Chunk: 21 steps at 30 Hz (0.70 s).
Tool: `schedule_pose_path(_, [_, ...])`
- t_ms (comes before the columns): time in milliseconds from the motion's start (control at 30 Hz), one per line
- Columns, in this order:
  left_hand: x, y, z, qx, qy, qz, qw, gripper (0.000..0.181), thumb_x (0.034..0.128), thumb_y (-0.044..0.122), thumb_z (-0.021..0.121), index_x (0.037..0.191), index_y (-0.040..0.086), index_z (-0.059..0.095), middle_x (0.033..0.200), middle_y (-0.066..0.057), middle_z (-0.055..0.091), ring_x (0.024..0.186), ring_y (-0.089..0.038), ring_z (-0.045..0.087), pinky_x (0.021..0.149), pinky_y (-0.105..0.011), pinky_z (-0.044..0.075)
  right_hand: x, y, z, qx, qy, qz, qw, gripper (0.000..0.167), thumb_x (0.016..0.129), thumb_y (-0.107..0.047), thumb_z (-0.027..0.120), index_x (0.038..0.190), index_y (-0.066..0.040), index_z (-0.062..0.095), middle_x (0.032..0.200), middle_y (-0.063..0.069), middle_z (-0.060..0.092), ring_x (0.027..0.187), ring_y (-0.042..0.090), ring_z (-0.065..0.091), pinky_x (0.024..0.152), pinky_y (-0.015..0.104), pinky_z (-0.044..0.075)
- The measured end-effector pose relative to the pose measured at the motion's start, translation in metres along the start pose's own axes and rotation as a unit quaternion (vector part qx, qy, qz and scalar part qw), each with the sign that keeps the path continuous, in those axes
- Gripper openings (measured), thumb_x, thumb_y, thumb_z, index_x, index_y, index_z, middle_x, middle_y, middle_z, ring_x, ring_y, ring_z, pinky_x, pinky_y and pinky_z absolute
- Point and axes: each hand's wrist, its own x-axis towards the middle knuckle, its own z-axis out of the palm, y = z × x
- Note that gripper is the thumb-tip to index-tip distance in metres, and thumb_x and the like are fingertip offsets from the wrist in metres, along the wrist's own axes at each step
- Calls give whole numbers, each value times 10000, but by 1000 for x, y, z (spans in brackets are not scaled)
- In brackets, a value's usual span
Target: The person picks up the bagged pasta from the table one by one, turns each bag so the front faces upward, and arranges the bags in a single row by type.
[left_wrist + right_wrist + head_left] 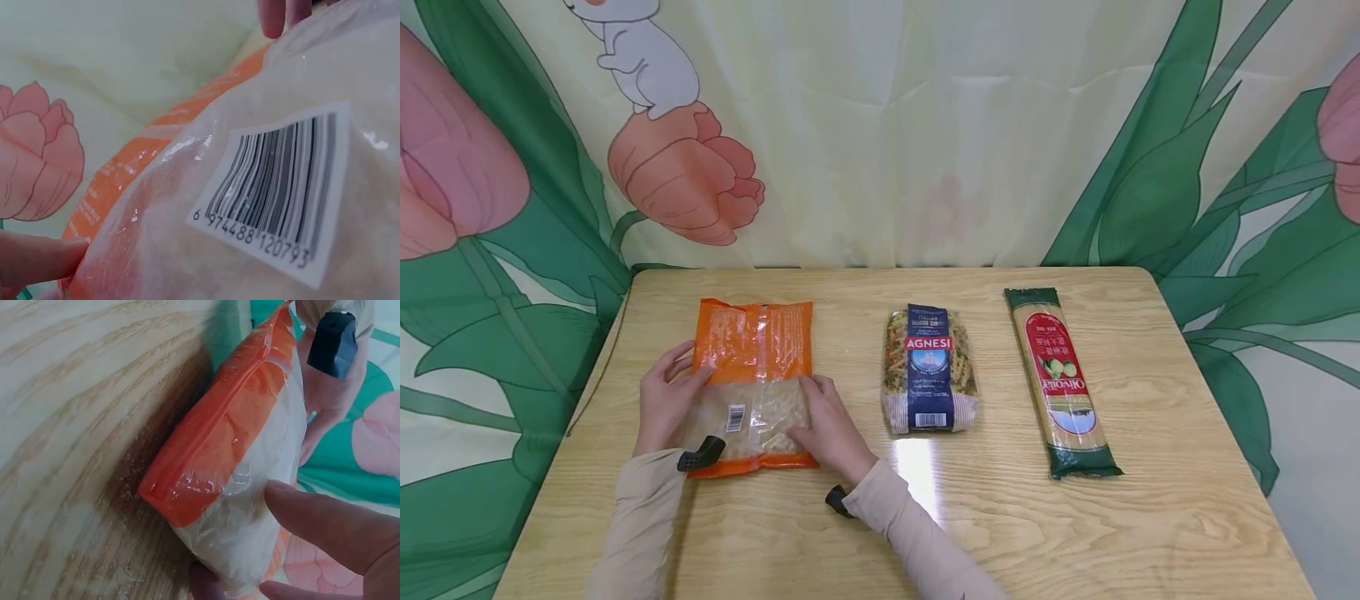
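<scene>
An orange and clear plastic bag [752, 350] with pale contents lies on the left part of the table, its white barcode label [275, 194] facing up. The left hand [670, 396] grips its left edge, thumb over the top face. From the opposite side the right hand [835, 429] holds the bag, its thumb [319, 515] pressed on the clear part and a fingertip partly under the edge. What the bag contains is too blurred to name. Nearest to the right hand stands a pack of mixed-colour spiral pasta [929, 368] with a dark blue AGNESI label.
A long pack of spaghetti [1060, 379] with green ends and a red label lies slightly slanted on the right. The wooden table [1075, 533] meets a printed curtain [880, 150] at its back edge. Black wrist cameras sit at both cuffs.
</scene>
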Motion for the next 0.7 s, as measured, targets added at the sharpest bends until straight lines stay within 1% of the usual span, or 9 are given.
schedule_pose_path(67, [-2, 1, -1, -195, 40, -12, 9998, 576, 945, 166, 681, 1483, 161, 473, 1387, -150, 555, 874, 29, 610, 751, -95, 533, 0, 0, 0, 101, 12, 59, 9999, 777, 842, -69, 766, 1501, 15, 362, 1478, 208, 385, 1331, 340, 467, 1119, 423, 415])
schedule_pose_path(167, [-5, 3, -1, -492, 106, -15, 9987, 567, 929, 113, 695, 1461, 146, 503, 1278, -74, 611, 841, 41, 635, 730, -106, 543, 0, 1, -1, 292, 32, 145, 9995, 767, 838, -101, 769, 1489, 11, 380, 1466, 211, 398, 1288, 364, 507, 1096, 448, 437])
schedule_pose_path(300, [-10, 9, -2, -1207, 160, -137, 9925, 541, 904, 61, 713, 1415, 151, 561, 1127, 33, 647, 837, 0, 678, 700, -145, 566, 0, 2, -5, 618, -46, 273, 9977, 746, 865, -182, 758, 1483, 12, 387, 1480, 206, 399, 1300, 369, 497, 1107, 476, 418])
schedule_pose_path(400, [-14, 15, -2, -1608, 134, -179, 9867, 530, 891, 51, 724, 1392, 157, 587, 1106, 40, 654, 852, -31, 694, 696, -166, 575, 0, 2, -7, 809, -80, 310, 9962, 741, 882, -240, 743, 1482, 11, 388, 1481, 200, 406, 1314, 352, 481, 1121, 480, 401])
schedule_pose_path(533, [-19, 24, 1, -1719, 101, -72, 9850, 521, 887, 27, 722, 1376, 158, 603, 1101, 26, 670, 844, -50, 704, 696, -177, 579, 1, 2, -8, 927, -33, 317, 9952, 762, 893, -313, 732, 1494, -4, 379, 1477, 192, 419, 1327, 337, 466, 1129, 487, 388])
schedule_pose_path(633, [-25, 32, 3, -1902, 113, -49, 9817, 513, 881, -2, 719, 1359, 155, 618, 1088, 6, 684, 825, -69, 710, 681, -185, 583, 1, 2, -8, 990, -51, 345, 9945, 794, 897, -368, 727, 1516, -37, 356, 1482, 174, 420, 1342, 329, 455, 1136, 498, 375])
schedule_pose_path(700, [-29, 38, 4, -2041, 86, -45, 9789, 514, 878, -6, 720, 1357, 151, 619, 1103, -9, 683, 850, -77, 707, 689, -192, 586, 2, 1, -7, 1001, -85, 380, 9942, 818, 896, -419, 717, 1530, -64, 339, 1494, 163, 411, 1350, 328, 448, 1135, 510, 371])
